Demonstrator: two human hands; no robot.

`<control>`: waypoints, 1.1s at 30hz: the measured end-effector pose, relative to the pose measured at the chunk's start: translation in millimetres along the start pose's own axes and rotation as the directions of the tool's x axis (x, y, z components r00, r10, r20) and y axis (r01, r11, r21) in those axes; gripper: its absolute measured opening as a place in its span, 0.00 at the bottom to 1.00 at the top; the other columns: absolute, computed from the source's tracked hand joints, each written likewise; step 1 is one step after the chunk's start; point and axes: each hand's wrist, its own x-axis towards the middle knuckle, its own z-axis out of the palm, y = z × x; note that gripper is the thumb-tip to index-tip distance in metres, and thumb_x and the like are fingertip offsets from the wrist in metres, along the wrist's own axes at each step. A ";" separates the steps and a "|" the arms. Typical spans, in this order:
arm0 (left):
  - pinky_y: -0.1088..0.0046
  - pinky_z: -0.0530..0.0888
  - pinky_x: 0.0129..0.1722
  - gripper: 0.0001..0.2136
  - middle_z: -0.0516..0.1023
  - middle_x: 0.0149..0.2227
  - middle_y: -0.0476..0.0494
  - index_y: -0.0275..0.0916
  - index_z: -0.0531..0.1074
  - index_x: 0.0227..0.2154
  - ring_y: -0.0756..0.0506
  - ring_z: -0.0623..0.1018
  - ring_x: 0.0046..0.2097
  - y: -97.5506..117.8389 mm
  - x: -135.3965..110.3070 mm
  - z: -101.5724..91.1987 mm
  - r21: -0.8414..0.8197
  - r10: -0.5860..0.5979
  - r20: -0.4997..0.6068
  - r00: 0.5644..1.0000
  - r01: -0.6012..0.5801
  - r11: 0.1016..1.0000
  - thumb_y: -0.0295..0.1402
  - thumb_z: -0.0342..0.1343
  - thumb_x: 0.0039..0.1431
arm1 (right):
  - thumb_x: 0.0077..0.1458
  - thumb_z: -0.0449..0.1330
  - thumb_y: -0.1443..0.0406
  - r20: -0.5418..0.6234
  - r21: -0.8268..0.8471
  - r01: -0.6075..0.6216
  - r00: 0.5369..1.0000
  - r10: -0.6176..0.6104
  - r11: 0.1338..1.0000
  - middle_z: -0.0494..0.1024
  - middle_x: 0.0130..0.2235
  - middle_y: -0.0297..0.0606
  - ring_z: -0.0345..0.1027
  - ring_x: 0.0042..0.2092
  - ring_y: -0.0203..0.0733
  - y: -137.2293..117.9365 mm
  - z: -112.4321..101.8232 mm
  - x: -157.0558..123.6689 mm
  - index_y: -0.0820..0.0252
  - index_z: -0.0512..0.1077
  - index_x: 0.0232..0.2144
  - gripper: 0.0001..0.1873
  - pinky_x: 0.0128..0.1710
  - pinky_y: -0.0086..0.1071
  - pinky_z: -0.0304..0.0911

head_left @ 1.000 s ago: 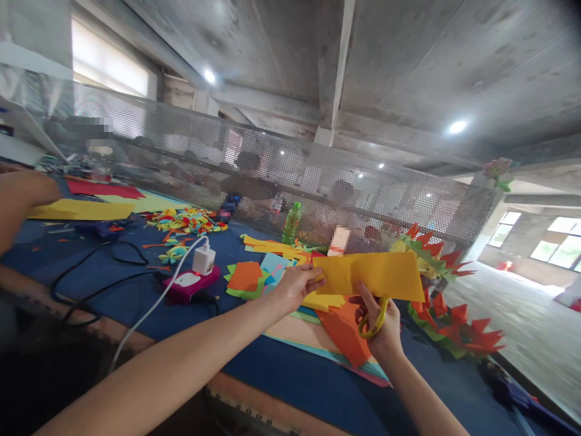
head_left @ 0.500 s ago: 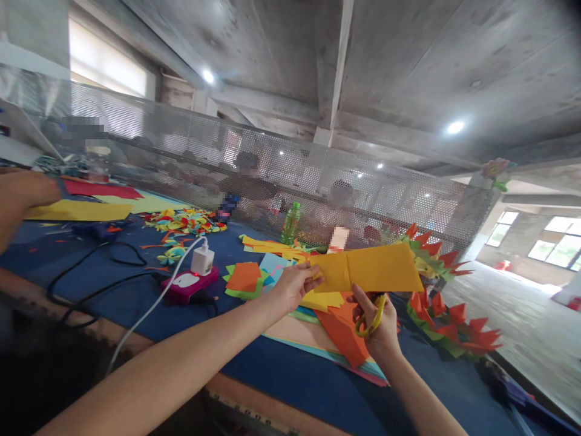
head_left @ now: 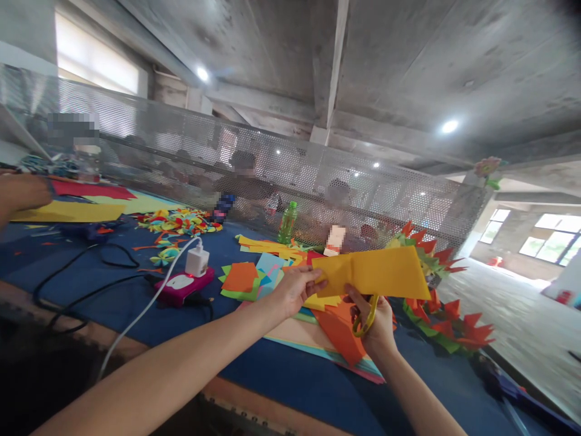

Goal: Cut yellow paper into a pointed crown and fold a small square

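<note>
A folded-creased strip of yellow paper (head_left: 390,272) is held up in front of me, above the table. My left hand (head_left: 297,289) pinches its left end between thumb and fingers. In my right hand (head_left: 380,327) are yellow-handled scissors (head_left: 368,320), with their blades hidden behind the paper. The right thumb touches the strip's lower edge near the crease. Below both hands lies a stack of coloured sheets (head_left: 299,332), with an orange sheet (head_left: 340,330) on top. Cut orange and green squares (head_left: 240,277) rest left of my left hand.
A magenta power socket (head_left: 186,284) with a white charger and trailing cables sits at left. Behind are a heap of paper scraps (head_left: 181,221) and a green bottle (head_left: 287,224). Orange-green paper crowns (head_left: 454,324) stand at right. Another person's hand (head_left: 25,194) is at far left.
The yellow strip has shifted slightly right and its right end tips a little lower. Both hands keep their holds. The view has turned slightly.
</note>
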 end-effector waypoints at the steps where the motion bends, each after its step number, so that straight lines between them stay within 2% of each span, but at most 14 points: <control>1: 0.73 0.79 0.36 0.05 0.80 0.32 0.40 0.30 0.76 0.26 0.50 0.79 0.30 0.5 -0.2 -0.6 0.042 -0.002 0.001 1.000 0.002 0.999 0.18 0.58 0.54 | 0.32 0.76 0.61 -0.006 0.002 -0.005 1.000 0.005 1.000 0.75 0.21 0.29 0.60 0.17 0.28 -1.0 0.3 -0.2 0.62 0.70 0.27 0.22 0.13 0.22 0.53; 3: 0.75 0.76 0.29 0.02 0.80 0.32 0.40 0.31 0.78 0.30 0.50 0.77 0.28 1.7 -0.4 -2.5 0.191 0.011 0.011 1.000 -0.013 0.981 0.22 0.61 0.52 | 0.31 0.76 0.61 -0.013 0.005 -0.012 1.000 0.012 1.000 0.75 0.21 0.29 0.59 0.16 0.28 -3.8 1.3 -1.1 0.62 0.69 0.26 0.22 0.13 0.22 0.54; 5: 0.79 0.69 0.21 0.06 0.80 0.31 0.42 0.32 0.79 0.31 0.52 0.74 0.24 2.5 -0.5 -4.5 0.362 0.065 0.037 0.997 -0.074 0.929 0.27 0.64 0.49 | 0.31 0.76 0.60 -0.013 0.008 -0.021 1.000 0.021 1.000 0.75 0.20 0.29 0.59 0.17 0.28 -6.7 3.0 -2.6 0.61 0.69 0.26 0.23 0.14 0.22 0.54; 7: 0.81 0.64 0.19 0.09 0.80 0.30 0.42 0.32 0.80 0.32 0.53 0.72 0.24 1.8 -0.5 -5.8 0.446 0.130 0.084 0.988 -0.154 0.882 0.31 0.66 0.46 | 0.31 0.76 0.60 -0.009 0.013 -0.033 0.999 0.033 0.999 0.75 0.20 0.29 0.59 0.17 0.27 -8.9 4.8 -4.5 0.61 0.69 0.25 0.23 0.14 0.21 0.53; 9: 0.79 0.67 0.23 0.13 0.81 0.32 0.42 0.33 0.80 0.33 0.50 0.75 0.28 -0.6 -0.9 -6.0 0.412 0.121 0.141 0.983 -0.169 0.895 0.34 0.68 0.44 | 0.31 0.76 0.60 0.001 0.011 -0.051 0.999 0.051 0.999 0.74 0.20 0.29 0.58 0.16 0.27 -9.9 6.6 -6.5 0.61 0.68 0.25 0.23 0.13 0.21 0.53; 13: 0.67 0.76 0.36 0.21 0.82 0.38 0.39 0.34 0.79 0.38 0.41 0.80 0.37 -8.8 -3.6 -3.3 0.312 0.050 0.231 0.972 -0.123 0.942 0.37 0.71 0.38 | 0.31 0.76 0.58 0.038 -0.022 -0.068 0.997 0.069 0.997 0.74 0.19 0.29 0.58 0.15 0.27 -9.0 8.8 -9.5 0.61 0.68 0.24 0.23 0.12 0.22 0.52; 17: 0.67 0.76 0.41 0.23 0.81 0.42 0.37 0.34 0.78 0.42 0.40 0.80 0.41 -14.4 -5.4 -1.1 0.330 0.167 0.220 0.961 -0.235 0.914 0.35 0.71 0.40 | 0.32 0.75 0.55 0.069 -0.068 -0.080 0.994 0.085 0.994 0.74 0.19 0.30 0.58 0.15 0.28 -7.8 9.1 -10.5 0.61 0.68 0.24 0.23 0.12 0.24 0.52; 23: 0.65 0.77 0.38 0.20 0.81 0.41 0.30 0.28 0.78 0.39 0.38 0.81 0.38 -15.3 -1.0 -2.9 0.442 0.184 0.170 0.968 -0.242 0.864 0.36 0.69 0.43 | 0.31 0.75 0.54 0.074 -0.106 -0.130 0.988 0.138 0.986 0.74 0.19 0.30 0.58 0.15 0.28 -8.1 10.7 -9.6 0.61 0.68 0.25 0.25 0.12 0.23 0.52; 26: 0.66 0.77 0.35 0.19 0.81 0.41 0.31 0.29 0.78 0.38 0.39 0.81 0.37 -13.9 1.8 -4.4 0.445 0.178 0.126 0.976 -0.216 0.869 0.34 0.69 0.41 | 0.31 0.75 0.53 0.076 -0.108 -0.159 0.983 0.168 0.981 0.73 0.19 0.29 0.57 0.15 0.27 -10.1 11.1 -9.3 0.60 0.68 0.26 0.26 0.12 0.22 0.51; 30: 0.69 0.77 0.27 0.18 0.82 0.38 0.36 0.32 0.78 0.37 0.42 0.81 0.30 -5.2 5.3 -7.1 0.379 0.165 0.102 0.981 -0.192 0.905 0.33 0.70 0.41 | 0.40 0.70 0.49 0.069 -0.073 -0.184 0.979 0.189 0.980 0.75 0.22 0.30 0.62 0.17 0.30 -13.7 7.3 -9.1 0.59 0.67 0.32 0.25 0.13 0.23 0.55; 33: 0.72 0.75 0.25 0.15 0.82 0.32 0.39 0.33 0.78 0.33 0.44 0.80 0.26 5.2 8.5 -9.9 0.365 0.164 0.050 0.985 -0.171 0.915 0.33 0.70 0.41 | 0.49 0.60 0.43 0.189 -0.133 -0.245 0.945 0.267 0.960 0.67 0.16 0.25 0.59 0.14 0.33 -14.2 3.0 -9.7 0.59 0.67 0.37 0.26 0.12 0.26 0.54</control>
